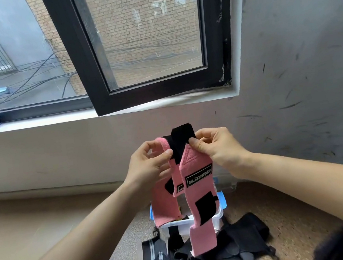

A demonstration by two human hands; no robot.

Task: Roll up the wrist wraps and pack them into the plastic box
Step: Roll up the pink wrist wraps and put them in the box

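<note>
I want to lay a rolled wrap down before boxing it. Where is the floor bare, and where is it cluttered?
Bare floor lies left of the plastic box and the black gear pile, under the left forearm, and again right of the pile toward the grey wall. In front of the box it is crowded with black straps. Both hands hold the pink wrist wraps above the box.

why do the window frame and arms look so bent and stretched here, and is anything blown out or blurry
Head view: wide-angle lens bows the window frame and stretches both forearms toward the corners; soft daylight, no blown-out glare or hard shadows; pink wrist wraps are sharp, edges slightly soft.
</note>
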